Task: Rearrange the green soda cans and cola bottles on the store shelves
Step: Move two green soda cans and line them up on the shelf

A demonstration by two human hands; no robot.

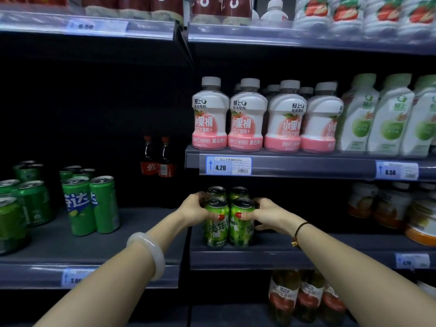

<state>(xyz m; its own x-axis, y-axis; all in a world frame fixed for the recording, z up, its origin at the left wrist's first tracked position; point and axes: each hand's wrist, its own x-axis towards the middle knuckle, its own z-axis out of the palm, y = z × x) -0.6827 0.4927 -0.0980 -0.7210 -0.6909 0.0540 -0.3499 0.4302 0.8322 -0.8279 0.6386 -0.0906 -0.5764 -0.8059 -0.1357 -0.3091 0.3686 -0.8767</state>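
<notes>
A cluster of several light green soda cans stands near the front edge of the right-hand shelf. My left hand clasps the cluster's left side and my right hand clasps its right side, thumbs on the two front cans. On the left-hand shelf stand darker green soda cans in several groups. Two small cola bottles with red labels stand far back in the dark, at the right end of that left shelf.
Pink-and-white peach juice bottles and pale green bottles fill the shelf above. Orange-labelled bottles stand to the right of my hands. Red-labelled bottles stand on the shelf below. A vertical divider separates the two shelf bays.
</notes>
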